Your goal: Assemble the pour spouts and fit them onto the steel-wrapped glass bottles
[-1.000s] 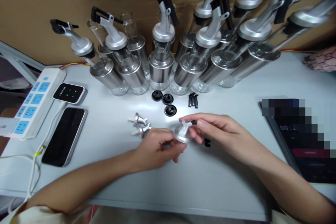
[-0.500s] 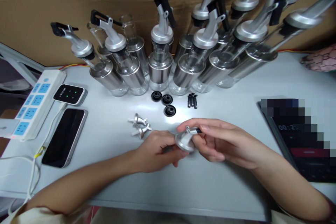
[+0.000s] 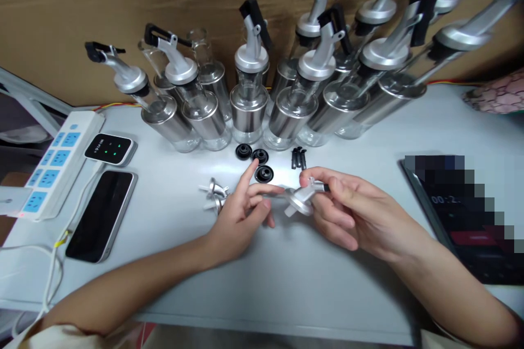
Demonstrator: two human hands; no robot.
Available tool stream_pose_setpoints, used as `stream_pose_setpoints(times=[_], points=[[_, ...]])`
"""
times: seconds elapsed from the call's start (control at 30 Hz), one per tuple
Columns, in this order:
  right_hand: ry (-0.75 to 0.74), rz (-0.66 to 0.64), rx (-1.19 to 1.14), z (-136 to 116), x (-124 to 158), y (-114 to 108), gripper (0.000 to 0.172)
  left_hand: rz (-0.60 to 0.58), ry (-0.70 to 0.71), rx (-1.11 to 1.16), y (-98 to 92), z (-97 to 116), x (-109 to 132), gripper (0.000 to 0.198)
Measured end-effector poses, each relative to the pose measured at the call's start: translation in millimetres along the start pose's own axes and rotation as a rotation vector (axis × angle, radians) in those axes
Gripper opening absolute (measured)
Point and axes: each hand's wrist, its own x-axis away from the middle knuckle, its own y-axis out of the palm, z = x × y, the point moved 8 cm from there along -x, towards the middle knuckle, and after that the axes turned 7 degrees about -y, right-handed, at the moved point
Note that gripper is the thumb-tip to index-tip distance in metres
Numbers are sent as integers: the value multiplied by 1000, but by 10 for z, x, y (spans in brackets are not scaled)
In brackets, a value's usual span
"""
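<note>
My right hand (image 3: 356,212) pinches a silver pourer spout cap (image 3: 302,200) with a small black piece at its tip, just above the white table (image 3: 311,272). My left hand (image 3: 241,215) is beside it with fingers spread, the forefinger pointing up toward three black rubber gaskets (image 3: 257,161). Its fingertips are close to the cap's rim; whether they touch it I cannot tell. Two more silver spouts (image 3: 215,194) lie just left of my left hand. A few small black stoppers (image 3: 299,158) lie behind the cap.
Several glass and steel oil bottles (image 3: 249,103) with pourer tops stand along the back by a brown wall. A power strip (image 3: 53,161), a small black device (image 3: 109,148) and a phone (image 3: 102,212) lie at the left. A dark tablet (image 3: 470,218) sits at the right.
My left hand has let go of the cap and opened its fingers, forefinger lifting. My right hand has turned the cap and raised it slightly to the right.
</note>
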Motion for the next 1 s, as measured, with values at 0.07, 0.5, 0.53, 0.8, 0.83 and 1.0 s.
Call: stream_pose_setpoints(times=[0.07, 0.5, 0.53, 0.8, 0.83, 1.0], points=[[-18, 8, 5, -14, -6, -14, 29, 7, 6, -34, -12, 5, -8, 62], [-79, 196, 75, -25, -60, -227, 34, 11, 31, -207, 3, 72, -16, 23], [-108, 230, 81, -48, -61, -256, 33, 16, 40, -215, 0, 81, -12, 22], [-180, 369, 54, -83, -70, -364, 26, 32, -17, -105, -7, 40, 15, 47], [-154, 367, 49, -54, -73, -361, 25, 27, -32, -91, -1, 25, 16, 54], [-78, 317, 0, 45, -76, -325, 22, 19, -41, -122, 7, -4, 18, 64]])
